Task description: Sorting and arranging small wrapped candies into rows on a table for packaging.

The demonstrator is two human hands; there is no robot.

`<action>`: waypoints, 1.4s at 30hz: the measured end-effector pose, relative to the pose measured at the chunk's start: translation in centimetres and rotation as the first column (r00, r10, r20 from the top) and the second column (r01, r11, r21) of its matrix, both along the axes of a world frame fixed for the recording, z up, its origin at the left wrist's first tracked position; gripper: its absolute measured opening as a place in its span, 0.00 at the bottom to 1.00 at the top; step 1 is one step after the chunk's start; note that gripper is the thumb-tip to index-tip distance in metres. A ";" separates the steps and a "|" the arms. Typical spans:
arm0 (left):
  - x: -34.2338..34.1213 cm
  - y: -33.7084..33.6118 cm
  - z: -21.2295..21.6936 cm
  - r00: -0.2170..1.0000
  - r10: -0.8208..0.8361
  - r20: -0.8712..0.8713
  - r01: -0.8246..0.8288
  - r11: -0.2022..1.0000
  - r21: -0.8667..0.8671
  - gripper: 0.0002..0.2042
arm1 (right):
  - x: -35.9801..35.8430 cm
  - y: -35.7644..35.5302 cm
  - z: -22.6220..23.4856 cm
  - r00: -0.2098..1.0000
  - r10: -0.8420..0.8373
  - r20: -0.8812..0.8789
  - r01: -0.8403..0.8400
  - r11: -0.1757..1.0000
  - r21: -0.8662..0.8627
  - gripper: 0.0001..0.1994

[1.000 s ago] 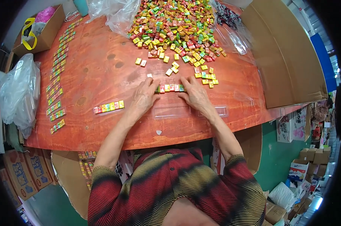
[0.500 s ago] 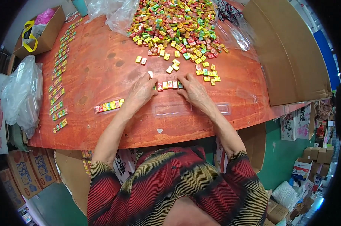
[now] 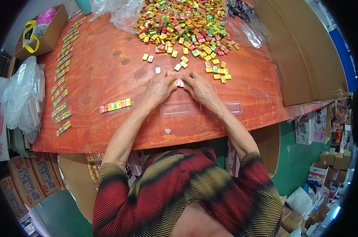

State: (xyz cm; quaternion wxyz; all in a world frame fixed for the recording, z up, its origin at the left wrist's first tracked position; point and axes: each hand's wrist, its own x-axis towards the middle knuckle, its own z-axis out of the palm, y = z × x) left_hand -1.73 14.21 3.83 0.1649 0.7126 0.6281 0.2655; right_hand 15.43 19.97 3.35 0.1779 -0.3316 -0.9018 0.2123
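Candies (image 3: 178,82) sat squeezed between my left hand (image 3: 157,89) and right hand (image 3: 200,87), fingers pressing inward to line them into a tight row. Clear tray (image 3: 200,108) lay just below my wrists, big pile (image 3: 183,23) beyond my fingertips.

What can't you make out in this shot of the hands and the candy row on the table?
- Head view: the short row of small blocks is mostly covered by the left hand and right hand; its length is hidden.
- Fingertip grip: hidden.
- Pile of coloured blocks: cut off by the top edge.
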 end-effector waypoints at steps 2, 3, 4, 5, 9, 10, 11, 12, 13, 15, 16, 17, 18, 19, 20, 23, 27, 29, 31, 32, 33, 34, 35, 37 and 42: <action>0.8 -1.4 0.8 0.999 0.030 -0.021 -0.030 1.000 -0.003 0.16 | 0.7 -1.1 1.3 0.999 0.007 0.037 -0.006 1.000 -0.023 0.13; 1.3 -2.6 1.0 0.997 0.059 -0.041 -0.059 0.998 -0.006 0.15 | 1.1 -2.1 2.1 0.997 0.015 0.075 -0.011 0.999 -0.047 0.13; 1.7 -3.6 0.8 0.999 0.045 0.011 -0.045 0.999 -0.004 0.14 | 1.7 -3.0 2.5 0.997 0.013 0.075 -0.009 0.999 -0.051 0.13; 2.5 -4.9 1.5 0.995 0.057 0.079 -0.052 0.997 -0.062 0.14 | 2.3 -3.9 2.8 0.996 0.028 0.081 -0.023 0.998 -0.061 0.13; 3.4 -7.6 0.4 0.999 0.035 -0.004 -0.036 0.999 -0.029 0.19 | 3.6 -6.5 2.7 0.997 0.038 0.065 -0.030 0.994 -0.106 0.14; 3.5 -7.8 0.5 0.998 0.058 -0.023 -0.059 0.997 -0.048 0.21 | 3.9 -6.5 2.6 0.994 0.027 0.107 -0.016 0.995 -0.101 0.16; 3.5 -8.1 0.6 0.998 0.056 -0.022 -0.057 0.997 -0.050 0.21 | 4.1 -6.5 2.4 0.994 0.024 0.107 -0.013 0.995 -0.102 0.16; 3.4 -8.4 0.7 0.996 0.036 -0.082 -0.040 0.998 -0.051 0.23 | 4.3 -6.6 2.3 0.992 0.027 0.124 -0.017 0.997 -0.078 0.17; 3.3 -8.5 0.8 0.990 0.017 -0.141 -0.025 0.998 -0.052 0.25 | 4.4 -6.6 2.1 0.990 0.030 0.141 -0.022 0.998 -0.054 0.18; 3.3 -8.9 0.5 0.974 0.008 -0.225 0.005 0.998 0.058 0.27 | 4.6 -6.8 1.5 0.989 0.047 0.137 -0.058 0.995 0.081 0.21; 3.3 -9.1 0.3 0.951 0.008 -0.309 0.045 0.985 0.164 0.29 | 4.6 -7.0 1.2 0.989 0.064 0.136 -0.093 0.972 0.215 0.23; 3.5 -9.2 -0.2 0.952 0.004 -0.307 0.047 0.986 0.160 0.29 | 4.5 -7.4 0.9 0.989 0.062 0.138 -0.090 0.973 0.211 0.23; 3.6 -9.3 -0.7 0.953 -0.048 -0.299 0.076 0.994 0.084 0.32 | 4.2 -8.2 0.6 0.981 0.064 0.186 -0.097 0.980 0.175 0.26; 3.7 -9.3 -0.9 0.953 -0.099 -0.287 0.106 0.994 0.007 0.34 | 4.0 -9.0 0.3 0.970 0.067 0.233 -0.102 0.985 0.139 0.28; 3.7 -9.5 -0.9 0.953 -0.096 -0.288 0.103 0.995 0.008 0.34 | 3.8 -9.6 -0.2 0.963 0.069 0.259 -0.103 0.988 0.119 0.32; 3.6 -9.9 -0.8 0.947 -0.114 -0.299 0.107 0.993 -0.040 0.36 | 3.4 -10.1 -0.1 0.972 0.046 0.231 -0.074 0.991 0.114 0.34; 3.4 -10.1 -1.1 0.970 -0.087 -0.228 0.078 0.996 -0.047 0.36 | 3.3 -10.4 -0.3 0.976 0.038 0.213 -0.054 0.996 0.070 0.34; 3.3 -10.0 -1.2 0.973 -0.070 -0.219 0.064 0.997 -0.034 0.36 | 3.1 -10.4 0.3 0.977 0.016 0.212 -0.046 0.989 0.140 0.34; 3.1 -9.9 -1.1 0.973 -0.022 -0.230 0.025 1.000 0.007 0.37 | 2.7 -10.0 0.1 0.976 0.043 0.214 -0.074 0.987 0.142 0.34; 3.0 -9.8 -1.2 0.973 -0.023 -0.230 0.026 1.000 0.007 0.37 | 2.6 -9.8 -0.1 0.974 0.064 0.218 -0.097 0.984 0.147 0.33; 3.0 -9.7 -1.5 0.964 -0.049 -0.261 0.042 0.999 -0.033 0.38 | 2.5 -9.8 -0.4 0.974 0.063 0.218 -0.097 0.984 0.147 0.33; 2.9 -9.7 -1.6 0.954 -0.075 -0.290 0.056 0.996 -0.073 0.38 | 2.4 -9.9 -0.9 0.966 0.078 0.247 -0.118 0.982 0.149 0.33; 2.9 -9.7 -1.5 0.954 -0.071 -0.291 0.052 0.996 -0.073 0.38 | 2.3 -9.9 -1.2 0.957 0.097 0.275 -0.143 0.978 0.149 0.33; 2.9 -9.5 -1.2 0.942 -0.106 -0.320 0.074 0.991 -0.109 0.39 | 2.4 -9.8 -1.1 0.953 0.107 0.285 -0.154 0.977 0.146 0.33; 2.9 -9.5 -1.6 0.952 -0.078 -0.296 0.067 0.997 -0.046 0.40 | 2.5 -9.7 -1.1 0.967 0.116 0.226 -0.150 0.979 0.141 0.33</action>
